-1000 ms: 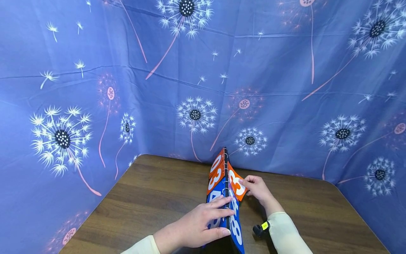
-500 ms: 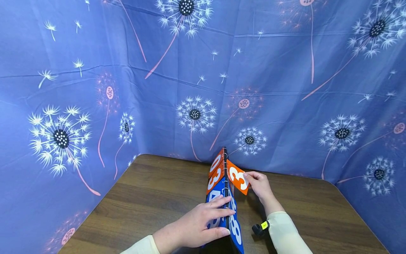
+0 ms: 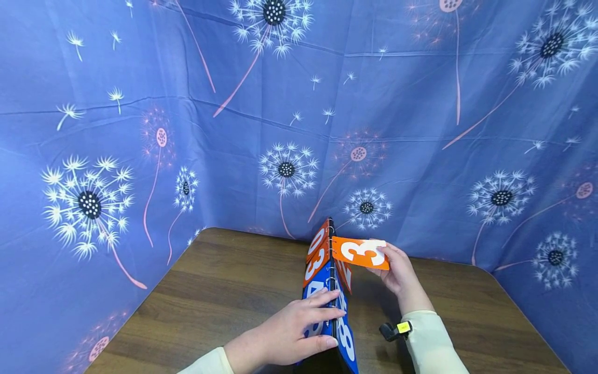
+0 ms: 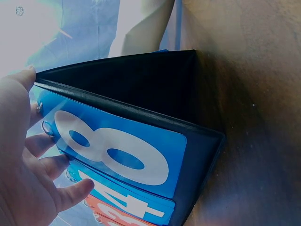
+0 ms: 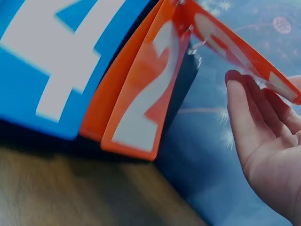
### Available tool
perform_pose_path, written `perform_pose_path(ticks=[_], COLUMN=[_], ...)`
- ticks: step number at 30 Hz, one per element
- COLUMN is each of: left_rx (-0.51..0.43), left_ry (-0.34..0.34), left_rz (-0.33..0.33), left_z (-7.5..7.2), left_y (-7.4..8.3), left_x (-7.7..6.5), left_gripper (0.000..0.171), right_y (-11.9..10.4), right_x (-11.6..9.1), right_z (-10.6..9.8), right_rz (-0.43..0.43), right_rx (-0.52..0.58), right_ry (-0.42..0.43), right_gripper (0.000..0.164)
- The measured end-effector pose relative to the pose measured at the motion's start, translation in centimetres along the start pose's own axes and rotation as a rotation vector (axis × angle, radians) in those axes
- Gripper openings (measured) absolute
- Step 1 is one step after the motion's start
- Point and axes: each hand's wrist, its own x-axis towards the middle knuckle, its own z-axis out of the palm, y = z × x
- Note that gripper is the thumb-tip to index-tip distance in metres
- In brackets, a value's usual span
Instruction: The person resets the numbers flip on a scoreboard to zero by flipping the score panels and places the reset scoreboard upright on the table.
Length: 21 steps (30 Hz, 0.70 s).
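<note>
A tent-shaped flip scoreboard [image 3: 347, 336] with ring-bound number cards stands end-on on the table. My left hand [image 3: 294, 332] rests across its ridge, the front fingers laid over to the right face. Seen in the left wrist view, other fingertips [image 4: 82, 192] touch the left face beside a blue card with an 8 [image 4: 176, 150]. Between thumb and fingers, my right hand [image 3: 399, 272] pinches the free end of an orange card with a 3 [image 3: 352, 261], lifted out about level. Below it an orange 2 card [image 5: 140, 108] hangs beside a blue 4 card [image 5: 61, 61].
The brown wooden table [image 3: 243, 270] ends at a blue dandelion-print cloth [image 3: 243, 171] behind and at the sides. A black wrist device with a yellow label [image 3: 403, 327] sits at my right sleeve.
My right hand has moved up and to the right, swinging the orange 3 card out from the face and uncovering the orange card beneath. The left hand stays in place.
</note>
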Motion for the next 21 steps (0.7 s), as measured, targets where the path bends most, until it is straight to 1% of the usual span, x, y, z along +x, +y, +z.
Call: perform_pose_path(ticks=[2,4,7,10,14,17,19,21], left_rx=[-0.01,-0.014,-0.009,0.0,0.014,0.021,0.022,0.014], left_ry=[-0.005,-0.003,0.004,0.009,0.023,0.032,0.032,0.027], left_rz=[-0.006,-0.002,0.005,0.009,0.022,0.046,0.054,0.048], left_z=[0.0,0.0,0.0,0.0,0.0,0.1,0.2,0.2], left_y=[0.0,0.0,0.0,-0.1,-0.2,-0.2,-0.2,-0.2], left_x=[0.0,0.0,0.0,-0.2,-0.2,-0.1,0.0,0.0], left_gripper=[0.046,0.045,0.045,0.045,0.045,0.045,0.045,0.045], right_y=[-0.4,-0.6,-0.7,-0.7,-0.9,-1.0,-1.0,-1.1], right_x=[-0.3,-0.5,-0.7,-0.8,-1.1,-1.4,-1.6,-1.7], right_z=[0.3,0.7,1.3,2.2,3.1,3.8,4.2,4.8], right_rz=[-0.02,-0.053,-0.095,-0.137,-0.209,-0.255,-0.266,-0.268], right_rx=[0.063,0.093,0.116,0.124,0.146,0.173,0.185,0.186], right_ry=[-0.071,-0.122,-0.153,-0.188,-0.259,-0.274,-0.261,-0.246], right_gripper=[0.039,0.042,0.037,0.041,0.045,0.047,0.049,0.053])
